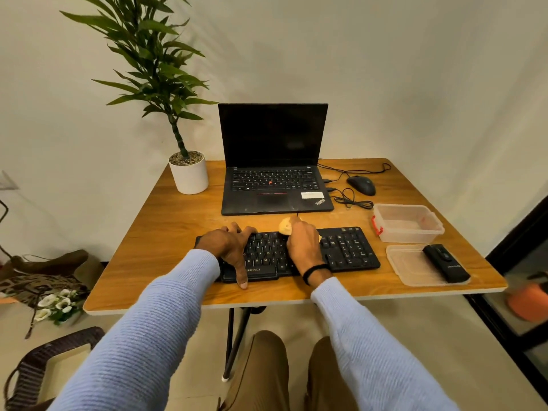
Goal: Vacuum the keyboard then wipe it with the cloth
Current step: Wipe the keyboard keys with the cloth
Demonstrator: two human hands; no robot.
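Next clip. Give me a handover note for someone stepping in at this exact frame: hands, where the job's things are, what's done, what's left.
Left hand: lies across the left end of the keyboard, fingers at its far edge, thumb at the near edge.
Right hand: grips the yellowish cloth on the keys near mid-keyboard.
Vacuum: lies on the clear lid, right of the keyboard, in neither hand.
Done: vacuuming, apparently, as the vacuum is set aside.
Left: finish wiping. I cannot tell how much of the keyboard is wiped.
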